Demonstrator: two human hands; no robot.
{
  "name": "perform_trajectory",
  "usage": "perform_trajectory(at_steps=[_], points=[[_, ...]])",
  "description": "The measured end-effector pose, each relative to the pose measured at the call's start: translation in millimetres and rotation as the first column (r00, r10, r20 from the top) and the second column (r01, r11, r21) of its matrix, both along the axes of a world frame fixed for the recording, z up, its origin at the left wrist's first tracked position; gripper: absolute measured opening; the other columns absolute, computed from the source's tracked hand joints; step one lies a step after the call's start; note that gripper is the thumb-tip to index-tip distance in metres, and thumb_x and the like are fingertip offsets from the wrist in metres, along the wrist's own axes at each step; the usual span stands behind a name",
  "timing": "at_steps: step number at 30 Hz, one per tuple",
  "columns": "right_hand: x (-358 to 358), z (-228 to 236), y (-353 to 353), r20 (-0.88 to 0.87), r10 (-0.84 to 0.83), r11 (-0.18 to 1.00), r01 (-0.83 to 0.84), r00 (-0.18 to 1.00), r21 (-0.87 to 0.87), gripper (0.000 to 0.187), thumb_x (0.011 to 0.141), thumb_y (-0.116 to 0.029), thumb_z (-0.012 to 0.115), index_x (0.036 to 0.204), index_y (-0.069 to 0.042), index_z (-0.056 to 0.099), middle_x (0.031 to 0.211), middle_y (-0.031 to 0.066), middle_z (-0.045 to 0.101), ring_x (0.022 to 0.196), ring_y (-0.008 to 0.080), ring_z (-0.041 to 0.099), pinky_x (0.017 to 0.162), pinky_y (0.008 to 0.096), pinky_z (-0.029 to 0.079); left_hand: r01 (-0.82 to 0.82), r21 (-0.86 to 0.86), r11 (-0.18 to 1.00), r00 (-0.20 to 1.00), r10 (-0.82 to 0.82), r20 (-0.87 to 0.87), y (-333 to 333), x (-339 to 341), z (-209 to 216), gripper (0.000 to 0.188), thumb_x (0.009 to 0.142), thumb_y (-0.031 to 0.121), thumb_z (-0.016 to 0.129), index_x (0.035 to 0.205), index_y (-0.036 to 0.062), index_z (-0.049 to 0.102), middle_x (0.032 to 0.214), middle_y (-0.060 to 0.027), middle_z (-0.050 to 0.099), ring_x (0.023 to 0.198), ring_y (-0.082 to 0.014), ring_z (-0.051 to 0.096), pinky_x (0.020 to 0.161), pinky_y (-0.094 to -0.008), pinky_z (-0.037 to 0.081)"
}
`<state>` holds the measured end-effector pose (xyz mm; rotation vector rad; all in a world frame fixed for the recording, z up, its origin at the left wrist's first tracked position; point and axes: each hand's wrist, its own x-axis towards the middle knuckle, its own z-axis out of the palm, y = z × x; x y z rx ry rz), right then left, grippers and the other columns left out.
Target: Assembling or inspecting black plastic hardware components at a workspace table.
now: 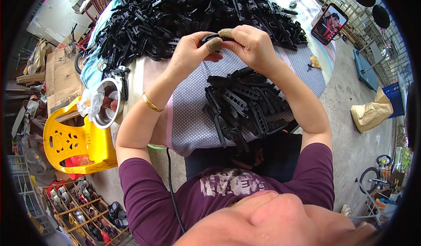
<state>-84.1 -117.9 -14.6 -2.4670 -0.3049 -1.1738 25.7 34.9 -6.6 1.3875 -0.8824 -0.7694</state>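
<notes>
Both my hands meet over the cloth-covered table (184,110), in front of a big heap of black plastic parts (184,14). My left hand (195,51) and my right hand (250,46) pinch one slim black plastic part (211,38) between them. Most of that part is hidden by the fingers, so its full shape does not show. Tan wraps cover some of the fingertips and thumb. Nearer to me lies a smaller pile of long slotted black plastic parts (245,101), reaching the table's front edge.
A metal bowl (115,119) with a clear plastic bag stands at the table's left, beside a yellow plastic chair (66,141). A phone (330,23) is propped at the far right. On the right floor are a paper sack (372,114) and a blue platform trolley (365,68). A black cable (170,180) hangs near my left side.
</notes>
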Motion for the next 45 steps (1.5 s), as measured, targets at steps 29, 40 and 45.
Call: perform_trajectory(at_steps=[29, 40, 45], points=[[-13, 23, -30, -0.472, 0.357, 0.872, -0.106, 0.806, 0.479, 0.027, 0.078, -0.014, 0.069, 0.1, 0.0, 0.065, 0.083, 0.007, 0.067, 0.076, 0.0114, 0.062, 0.069, 0.0236, 0.05, 0.002, 0.008, 1.0, 0.759, -0.007, 0.652, 3, -10, 5, 0.024, 0.081, 0.008, 0.065, 0.102, -0.0011, 0.06, 0.076, -0.0054, 0.063, 0.072, -0.0068, 0.057, 0.064, -0.0222, 0.048], [-18, 11, -76, -0.341, -0.536, 0.844, 0.477, 0.772, -0.245, 0.03, 0.076, -0.035, 0.068, 0.088, -0.007, 0.069, 0.085, 0.0068, 0.06, 0.075, 0.0218, 0.06, 0.072, 0.0312, 0.048, 0.452, 0.031, 0.891, 0.607, -0.333, 0.722, -5, -34, -2, 0.042, 0.077, 0.034, 0.067, 0.108, 0.0051, 0.062, 0.105, -0.011, 0.059, 0.099, -0.0243, 0.055, 0.089, -0.0359, 0.043], [-17, 9, -72, -0.354, -0.346, 0.93, 0.269, 0.869, -0.249, 0.028, 0.073, -0.025, 0.068, 0.091, -0.004, 0.067, 0.091, 0.0089, 0.057, 0.091, 0.0252, 0.056, 0.081, 0.0328, 0.046, 0.077, -0.079, 0.994, 0.498, 0.03, 0.867, -42, -12, -10, 0.028, 0.077, 0.011, 0.065, 0.104, 0.0048, 0.062, 0.1, -0.0108, 0.06, 0.086, -0.0221, 0.059, 0.075, -0.0275, 0.049]])
